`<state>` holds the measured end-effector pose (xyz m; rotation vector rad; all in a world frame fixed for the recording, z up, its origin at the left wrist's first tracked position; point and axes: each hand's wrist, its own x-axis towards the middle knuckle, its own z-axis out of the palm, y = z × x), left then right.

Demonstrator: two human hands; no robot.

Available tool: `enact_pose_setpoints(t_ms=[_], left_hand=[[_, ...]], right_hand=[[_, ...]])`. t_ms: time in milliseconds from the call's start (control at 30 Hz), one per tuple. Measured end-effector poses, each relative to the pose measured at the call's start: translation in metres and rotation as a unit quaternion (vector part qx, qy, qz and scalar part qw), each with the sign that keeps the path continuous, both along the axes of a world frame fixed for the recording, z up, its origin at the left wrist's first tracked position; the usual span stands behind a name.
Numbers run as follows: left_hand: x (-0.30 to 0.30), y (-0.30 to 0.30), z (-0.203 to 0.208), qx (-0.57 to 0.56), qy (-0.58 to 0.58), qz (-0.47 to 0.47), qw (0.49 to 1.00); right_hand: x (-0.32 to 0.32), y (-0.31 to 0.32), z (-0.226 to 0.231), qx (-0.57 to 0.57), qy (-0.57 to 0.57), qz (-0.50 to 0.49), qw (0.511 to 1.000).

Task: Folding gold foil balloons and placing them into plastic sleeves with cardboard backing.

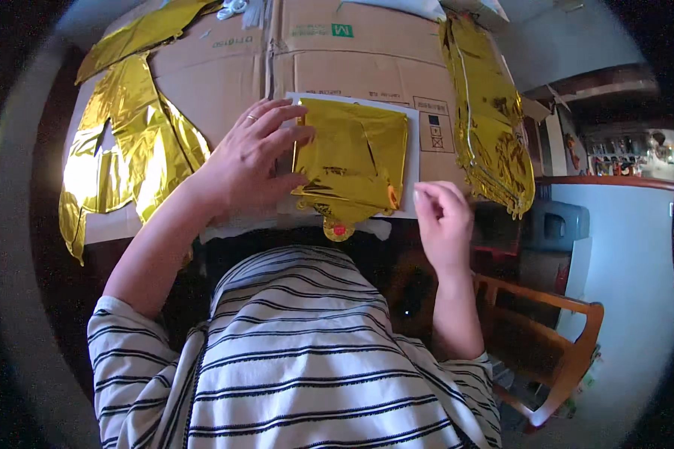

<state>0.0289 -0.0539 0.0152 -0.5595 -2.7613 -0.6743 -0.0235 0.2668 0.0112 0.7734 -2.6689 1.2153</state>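
A gold foil balloon point(348, 142), folded into a flat square, lies on a white card or sheet point(413, 161) in front of me. Its gold tail, with a small red spot point(339, 230), sticks out past the near edge. My left hand point(251, 159) spreads over the left side of the square, fingertips on or just above the foil's edge. By the lower right corner, my right hand point(445, 221) is closed with thumb and forefinger pinched together, apart from the foil. Whether anything small is between them, I cannot make out.
Flattened brown cardboard point(202, 82) covers the table. More gold foil balloons lie at the left point(116, 146) and the right point(487, 112), with another foil piece point(142, 37) at the far left. A wooden chair point(577, 337) and grey plastic stool point(562, 224) stand at the right.
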Motion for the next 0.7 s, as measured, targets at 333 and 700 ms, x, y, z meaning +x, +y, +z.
enact_pose_setpoints(t_ms=[333,700], left_hand=[[-0.02,0.016,-0.028,-0.009,0.051,-0.003,0.999],[-0.019,0.013,-0.03,0.015,0.045,-0.016,0.999]], right_hand=[[-0.054,-0.013,0.018,-0.026,-0.431,0.003,0.902],[-0.068,-0.025,0.013,0.085,-0.356,0.015,0.93]])
